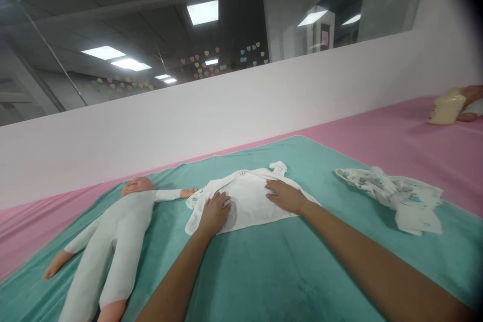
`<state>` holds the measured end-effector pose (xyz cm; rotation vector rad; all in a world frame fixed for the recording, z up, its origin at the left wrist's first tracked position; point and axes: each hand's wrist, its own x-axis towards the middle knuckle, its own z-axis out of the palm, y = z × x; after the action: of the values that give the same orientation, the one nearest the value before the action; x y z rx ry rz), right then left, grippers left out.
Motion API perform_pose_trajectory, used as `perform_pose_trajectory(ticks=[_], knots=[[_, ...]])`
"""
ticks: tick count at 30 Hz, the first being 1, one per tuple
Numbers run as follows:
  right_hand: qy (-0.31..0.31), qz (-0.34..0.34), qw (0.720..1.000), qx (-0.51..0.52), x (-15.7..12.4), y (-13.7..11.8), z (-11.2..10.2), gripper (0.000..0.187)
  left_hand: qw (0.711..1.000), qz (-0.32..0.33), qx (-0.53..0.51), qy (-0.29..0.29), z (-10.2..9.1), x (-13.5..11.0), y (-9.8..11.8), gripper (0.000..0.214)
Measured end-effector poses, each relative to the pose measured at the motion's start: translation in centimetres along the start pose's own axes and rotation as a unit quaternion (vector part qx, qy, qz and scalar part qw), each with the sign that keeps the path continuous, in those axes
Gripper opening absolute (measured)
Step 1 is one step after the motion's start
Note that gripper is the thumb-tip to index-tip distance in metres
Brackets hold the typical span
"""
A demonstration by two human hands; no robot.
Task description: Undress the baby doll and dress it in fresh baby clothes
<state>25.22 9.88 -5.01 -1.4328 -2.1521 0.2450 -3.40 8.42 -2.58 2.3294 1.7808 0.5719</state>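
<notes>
A small white baby shirt (247,201) lies spread on the teal cloth, with a printed sleeve showing at its left and a sleeve end at its upper right. My left hand (216,211) rests on the left part of the shirt, fingers stretched and slightly bent. On the shirt's right part lies my right hand (285,195), palm down with its fingers apart. Left of the shirt a baby doll (124,221) in a white body suit is on its back, one arm reaching to the shirt's sleeve.
A crumpled printed white baby garment (396,193) lies to the right on the teal cloth (264,271). Pink cloth (377,131) covers the surface beyond. At far right stands a pale yellow bottle (447,106) beside part of another doll (471,105). A white wall (188,121) with windows rises behind.
</notes>
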Motion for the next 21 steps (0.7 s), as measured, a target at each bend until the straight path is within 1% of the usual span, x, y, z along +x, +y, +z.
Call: perform_pose_trajectory(ticks=[7,10,12,15,16,18,19,21], knots=[[-0.003,0.005,1.000,-0.002,0.0,0.0,-0.1,0.041,1.000,0.010,-0.004,0.005,0.2,0.1,-0.3,0.035],[-0.006,0.003,1.000,-0.010,0.0,0.0,-0.1,0.041,1.000,0.013,-0.019,0.019,0.4,0.1,-0.4,0.033],[-0.005,0.009,1.000,-0.014,-0.1,-0.1,0.0,0.043,0.998,0.027,-0.039,0.045,0.4,0.1,-0.3,0.029],[0.008,0.020,1.000,-0.010,-0.2,-0.5,0.1,0.043,0.987,0.047,-0.086,0.129,0.1,-0.1,-0.1,0.026],[0.016,0.022,1.000,0.000,-0.3,-0.6,0.0,0.041,0.981,0.043,-0.104,0.160,-0.2,-0.3,-0.1,0.026],[0.025,0.019,0.999,0.026,-0.5,-1.1,-0.2,0.036,0.969,0.012,-0.136,0.207,-1.3,-0.9,0.0,0.028],[0.026,0.016,0.999,0.039,-0.6,-1.4,-0.4,0.035,0.965,-0.008,-0.145,0.218,-2.3,-1.5,0.1,0.028],[0.023,0.009,0.998,0.060,-0.8,-2.2,-0.8,0.034,0.963,-0.042,-0.145,0.223,-4.9,-3.3,-0.1,0.029]])
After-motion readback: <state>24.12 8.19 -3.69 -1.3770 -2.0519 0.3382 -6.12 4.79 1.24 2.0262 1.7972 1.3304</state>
